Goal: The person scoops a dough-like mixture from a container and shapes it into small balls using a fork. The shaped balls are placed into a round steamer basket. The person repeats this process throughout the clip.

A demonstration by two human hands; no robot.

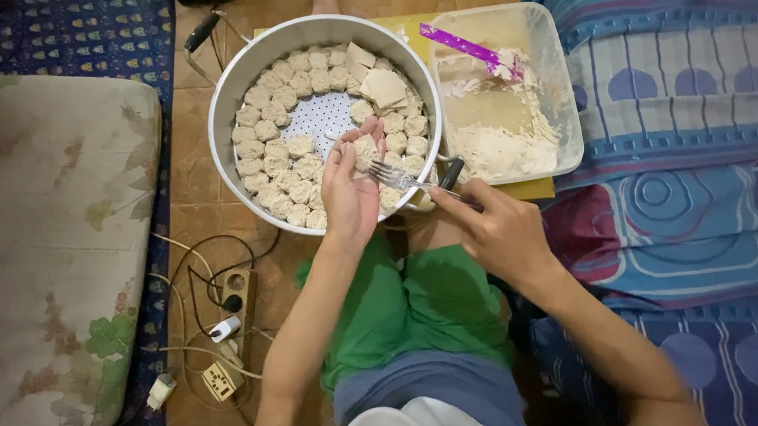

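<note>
Left hand [351,186] is cupped around one dumpling [364,149], held over the steamer tray [230,93], just inside its near rim. Right hand [501,232] pinches a fork [402,180], tines touching that dumpling. Dumplings ring the tray roughly two rows deep, too many to count cleanly; only the dotted middle is free. One tub [567,93] sits touching the tray's right edge, with one purple spatula [472,48] inside. Two power strips [234,296] lie near the left arm.

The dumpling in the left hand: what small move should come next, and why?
Probably press the fork in the right hand onto the dumpling cupped in the left hand. The tines already reach it, and the steamer tray has bare space in the middle.
</note>
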